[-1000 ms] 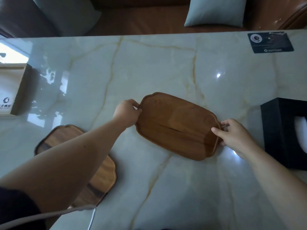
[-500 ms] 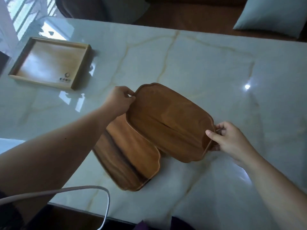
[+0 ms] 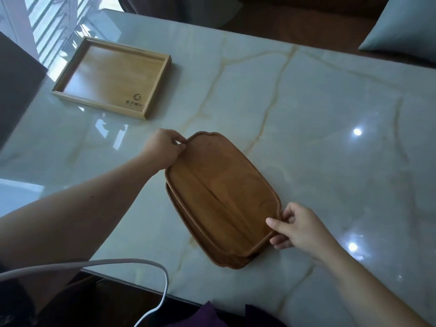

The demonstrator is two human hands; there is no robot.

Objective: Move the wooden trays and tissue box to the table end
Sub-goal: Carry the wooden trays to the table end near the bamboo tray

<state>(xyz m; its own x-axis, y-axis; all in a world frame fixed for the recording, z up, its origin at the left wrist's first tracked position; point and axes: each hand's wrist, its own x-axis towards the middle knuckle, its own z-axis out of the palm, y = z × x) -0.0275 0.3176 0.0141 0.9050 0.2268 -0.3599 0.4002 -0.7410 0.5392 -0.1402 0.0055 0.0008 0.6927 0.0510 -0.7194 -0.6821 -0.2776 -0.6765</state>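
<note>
A brown scalloped wooden tray point(image 3: 221, 192) lies stacked on a second, darker scalloped tray point(image 3: 226, 261), whose rim shows only along the left and near edges. My left hand point(image 3: 162, 147) pinches the top tray's far corner. My right hand point(image 3: 299, 228) grips its near right corner. A light rectangular wooden tray point(image 3: 111, 76) with a printed logo sits at the far left of the marble table point(image 3: 330, 138). The tissue box is out of view.
A white cable point(image 3: 151, 303) loops over the table's near edge. A pale cushion point(image 3: 401, 29) lies on the brown sofa beyond the table. A dark object point(image 3: 16, 90) stands at the left edge, with a window behind it.
Both hands carried the scalloped tray left and set it squarely over the second scalloped tray. The view swung left, so the black tissue box dropped out and the rectangular tray came into full view.
</note>
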